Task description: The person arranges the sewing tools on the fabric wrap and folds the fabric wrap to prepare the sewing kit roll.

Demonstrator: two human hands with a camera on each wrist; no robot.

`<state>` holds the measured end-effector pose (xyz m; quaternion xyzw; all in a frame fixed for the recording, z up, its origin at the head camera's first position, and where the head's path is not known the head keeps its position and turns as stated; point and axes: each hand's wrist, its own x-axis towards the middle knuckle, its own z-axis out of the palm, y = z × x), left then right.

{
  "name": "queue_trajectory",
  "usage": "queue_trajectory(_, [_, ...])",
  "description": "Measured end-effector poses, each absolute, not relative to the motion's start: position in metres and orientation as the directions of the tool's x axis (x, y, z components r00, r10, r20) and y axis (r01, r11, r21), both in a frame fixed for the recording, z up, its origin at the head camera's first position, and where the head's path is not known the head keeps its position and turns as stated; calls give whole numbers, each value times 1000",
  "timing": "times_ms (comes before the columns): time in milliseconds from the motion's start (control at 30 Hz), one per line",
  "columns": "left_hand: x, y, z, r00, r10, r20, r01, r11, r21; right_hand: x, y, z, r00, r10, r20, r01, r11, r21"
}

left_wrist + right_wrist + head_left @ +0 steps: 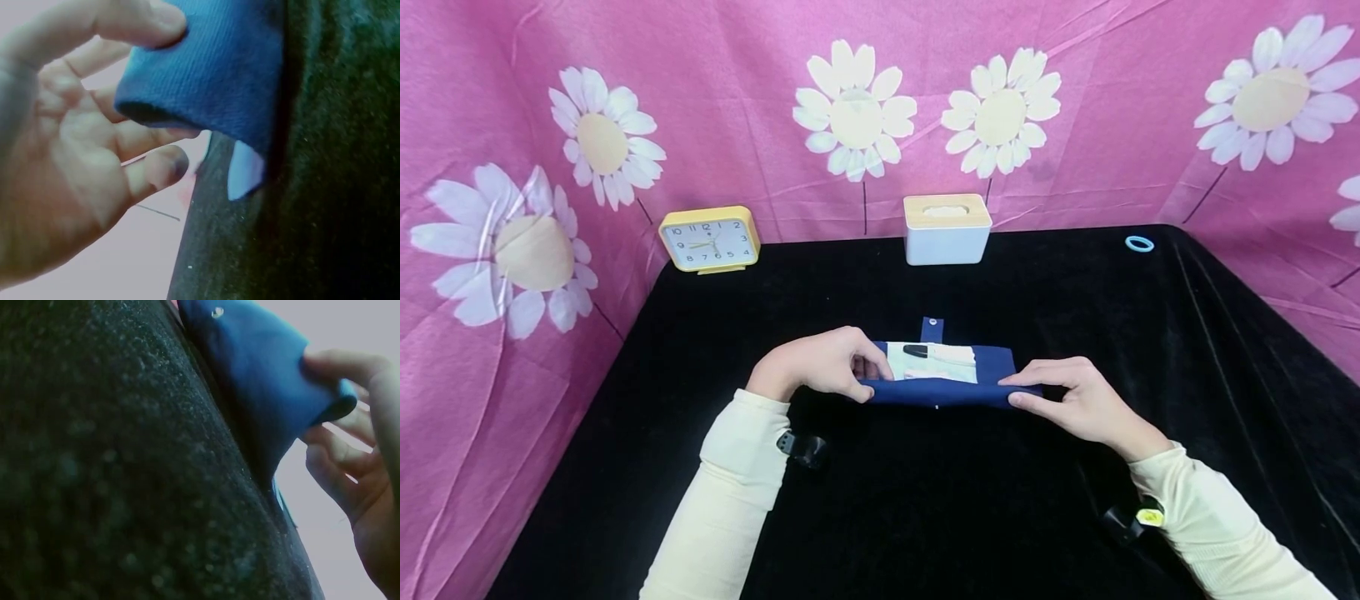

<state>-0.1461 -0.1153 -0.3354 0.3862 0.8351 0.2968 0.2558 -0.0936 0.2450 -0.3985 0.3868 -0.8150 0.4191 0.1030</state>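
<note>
A dark blue fabric pen roll lies across the middle of the table, its near side folded up and over. Inside it shows a pale panel, with a black-capped pen lying along it. A strap with a snap sticks out from the far edge. My left hand pinches the left end of the fold between thumb and fingers. At the right end, my right hand pinches the same fold. The left wrist view shows the blue cloth curled over; a metal snap appears in the right wrist view.
A yellow clock stands at the back left of the black-covered table. Behind the pen roll is a white tissue box with a wooden lid. A light blue ring lies at the back right. Pink flowered cloth hangs behind.
</note>
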Motion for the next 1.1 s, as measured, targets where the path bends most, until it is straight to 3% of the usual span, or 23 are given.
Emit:
queue_trajectory(200, [-143, -114, -330, -507, 835, -216, 481, 481, 733, -91, 247, -395, -705, -528, 473, -687, 342, -641])
queue_trajectory(467, [-138, -112, -324, -380, 895, -232, 463, 401, 790, -86, 247, -390, -664, -589, 461, -681, 221, -698])
queue_trajectory(633, [-136, -112, -322, -347, 898, -273, 452, 415, 790, -85, 247, -388, -672, -635, 381, -607, 177, -775])
queue_trajectory(767, [-138, -113, -325, -366, 887, -283, 446, 434, 783, -85, 247, -388, -725, -621, 299, -518, 205, -830])
queue_trajectory(1100, [-147, -120, -338, -487, 827, -282, 387, 494, 779, -88, 246, -394, -854, -481, 199, -385, 324, -864])
